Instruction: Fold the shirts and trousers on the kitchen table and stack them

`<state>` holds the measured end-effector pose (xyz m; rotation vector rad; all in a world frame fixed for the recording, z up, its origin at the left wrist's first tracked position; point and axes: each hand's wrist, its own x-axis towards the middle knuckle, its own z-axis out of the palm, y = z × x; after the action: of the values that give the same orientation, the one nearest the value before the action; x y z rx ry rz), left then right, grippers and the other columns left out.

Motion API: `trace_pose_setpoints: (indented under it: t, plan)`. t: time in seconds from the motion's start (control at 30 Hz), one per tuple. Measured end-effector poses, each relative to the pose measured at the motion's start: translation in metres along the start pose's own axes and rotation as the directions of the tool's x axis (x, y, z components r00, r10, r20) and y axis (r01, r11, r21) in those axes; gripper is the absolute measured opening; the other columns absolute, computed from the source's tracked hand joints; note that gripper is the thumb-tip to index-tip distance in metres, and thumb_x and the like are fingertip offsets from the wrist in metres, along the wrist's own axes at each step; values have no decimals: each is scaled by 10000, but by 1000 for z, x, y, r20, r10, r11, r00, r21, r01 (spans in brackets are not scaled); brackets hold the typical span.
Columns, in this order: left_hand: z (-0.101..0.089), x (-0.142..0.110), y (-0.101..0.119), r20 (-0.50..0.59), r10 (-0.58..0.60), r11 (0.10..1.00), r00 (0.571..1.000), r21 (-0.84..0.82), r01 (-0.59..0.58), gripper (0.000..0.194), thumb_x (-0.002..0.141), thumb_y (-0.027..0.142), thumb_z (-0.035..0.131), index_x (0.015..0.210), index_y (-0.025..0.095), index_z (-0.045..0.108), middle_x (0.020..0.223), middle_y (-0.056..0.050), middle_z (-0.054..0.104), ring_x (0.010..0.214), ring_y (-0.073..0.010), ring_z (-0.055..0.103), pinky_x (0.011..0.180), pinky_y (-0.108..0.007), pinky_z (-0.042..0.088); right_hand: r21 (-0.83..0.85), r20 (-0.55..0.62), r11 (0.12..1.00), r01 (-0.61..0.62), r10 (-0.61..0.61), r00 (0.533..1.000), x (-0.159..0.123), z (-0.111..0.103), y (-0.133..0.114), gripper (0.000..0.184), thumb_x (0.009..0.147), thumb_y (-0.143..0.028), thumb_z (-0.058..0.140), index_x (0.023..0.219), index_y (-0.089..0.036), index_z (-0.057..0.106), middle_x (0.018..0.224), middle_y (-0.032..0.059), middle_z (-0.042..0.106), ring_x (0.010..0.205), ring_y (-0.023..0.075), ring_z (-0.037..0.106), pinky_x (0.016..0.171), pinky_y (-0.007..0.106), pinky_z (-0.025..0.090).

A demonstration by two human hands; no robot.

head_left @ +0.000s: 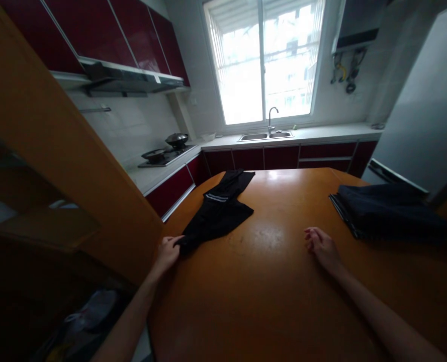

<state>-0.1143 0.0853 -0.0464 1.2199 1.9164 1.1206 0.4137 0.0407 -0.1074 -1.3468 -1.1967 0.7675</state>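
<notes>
A black garment (219, 216) with white stripes across it lies stretched along the left side of the wooden table (268, 296). Its near corner is pinched in my left hand (169, 251), at the table's left edge. Whether it is a top or trousers I cannot make out. My right hand (321, 246) is over the right half of the table with its fingers curled in together, and no object shows in it. To the right of that hand sits a stack of dark folded clothes (389, 211), apart from the fingers.
A wooden shelf unit (76, 166) rises close beside my left arm. Beyond the table are a stove (166, 157) with two pans, a counter with a sink (255, 137) and a window. A grey fridge (427, 110) stands at the right.
</notes>
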Motion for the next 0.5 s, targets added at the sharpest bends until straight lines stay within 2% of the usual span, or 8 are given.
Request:
trace_pose_setpoints:
  t: [0.07, 0.1, 0.17, 0.2, 0.27, 0.33, 0.43, 0.5]
  plan:
    - [-6, -2, -7, -31, 43, 990, 999, 137, -39, 463, 644, 164, 580, 1088, 173, 712, 1223, -118, 598, 1330, -349, 481, 1180, -472, 308, -38, 8, 999, 1, -1, 1000, 2, 0, 3, 466, 926, -601, 467, 973, -168, 633, 775, 34, 617, 538, 154, 584, 496, 281, 471]
    - [-5, -3, -7, -24, 109, 965, 994, 244, -100, 538, 666, 186, 583, 1194, 153, 682, 1303, -141, 567, 1364, -362, 443, 1186, -489, 288, -55, 10, 999, 2, -2, 1000, 2, 0, 4, 466, 921, -602, 470, 970, -169, 636, 770, 37, 624, 546, 159, 590, 509, 285, 477]
    - [7, -1, 3, 76, 320, 816, 944, 484, -316, 635, 765, 257, 575, 1386, 122, 566, 1444, -172, 484, 1401, -360, 401, 1180, -495, 292, -84, 12, 996, 7, -6, 1000, 3, 0, 6, 459, 914, -596, 472, 963, -172, 643, 764, 43, 638, 552, 165, 596, 529, 292, 484]
    - [16, 1, 12, 164, 423, 694, 891, 574, -434, 639, 830, 305, 555, 1442, 125, 517, 1492, -175, 446, 1409, -350, 392, 1174, -493, 302, -98, 11, 995, 11, -10, 1000, 3, 0, 6, 451, 912, -588, 473, 962, -174, 645, 764, 45, 644, 558, 167, 601, 538, 295, 486]
    - [40, 3, 31, 323, 531, 491, 783, 636, -596, 585, 929, 403, 512, 1471, 183, 504, 1534, -152, 420, 1425, -342, 375, 1169, -517, 300, -125, 7, 992, 23, -22, 1000, 3, -1, 7, 430, 908, -564, 474, 962, -175, 647, 771, 49, 652, 571, 172, 609, 556, 301, 490]
    - [70, 3, 49, 414, 544, 393, 730, 643, -657, 537, 958, 476, 513, 1445, 253, 543, 1549, -126, 420, 1450, -369, 329, 1159, -594, 270, -137, 5, 990, 30, -29, 1000, 2, -1, 6, 415, 907, -545, 468, 963, -174, 646, 780, 51, 655, 579, 175, 614, 567, 306, 492]
    - [124, -5, 64, 537, 556, 323, 635, 564, -760, 581, 927, 525, 592, 1447, 273, 540, 1539, -121, 445, 1451, -371, 328, 1165, -610, 244, -134, 5, 991, 28, -28, 1000, 0, -2, 4, 403, 900, -533, 470, 961, -176, 646, 771, 49, 656, 576, 181, 615, 566, 309, 490]
    - [161, -11, 69, 548, 574, 340, 609, 517, -786, 635, 892, 503, 656, 1461, 251, 524, 1489, -138, 490, 1393, -348, 411, 1152, -534, 310, -144, 13, 989, 38, -36, 999, -1, -2, 2, 391, 894, -523, 475, 961, -179, 649, 762, 49, 662, 583, 187, 620, 571, 311, 490]
